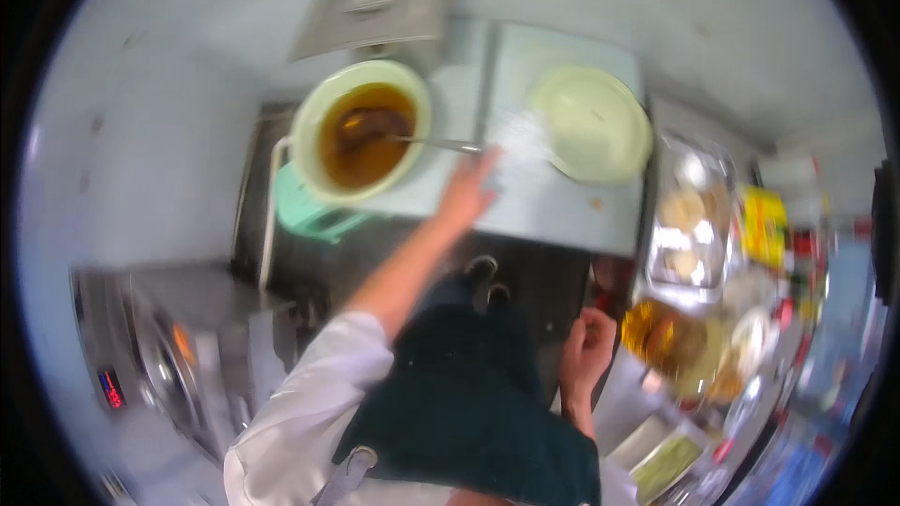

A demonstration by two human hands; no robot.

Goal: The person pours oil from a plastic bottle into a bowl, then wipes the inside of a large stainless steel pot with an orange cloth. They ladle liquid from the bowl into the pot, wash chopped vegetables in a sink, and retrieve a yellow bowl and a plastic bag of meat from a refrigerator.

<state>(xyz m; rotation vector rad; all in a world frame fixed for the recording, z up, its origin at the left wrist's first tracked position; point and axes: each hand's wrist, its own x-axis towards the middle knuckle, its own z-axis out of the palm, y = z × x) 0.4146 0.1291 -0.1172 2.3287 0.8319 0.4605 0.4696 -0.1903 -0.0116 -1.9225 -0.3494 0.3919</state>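
My left arm stretches up toward twelve o'clock, white sleeve pushed back, and my left hand (466, 189) lies flat with fingers spread and released on the pale board (553, 201). Just at its eleven o'clock, a metal spoon handle (439, 142) juts from the pale green bowl of brown liquid (361, 131); I hold nothing. At one o'clock sits an empty pale plate (592, 124). My right hand (588, 345) hangs curled into a loose fist by my dark apron (469, 412). At three o'clock a yellow package (764, 222) stands blurred beside foil trays (692, 225).
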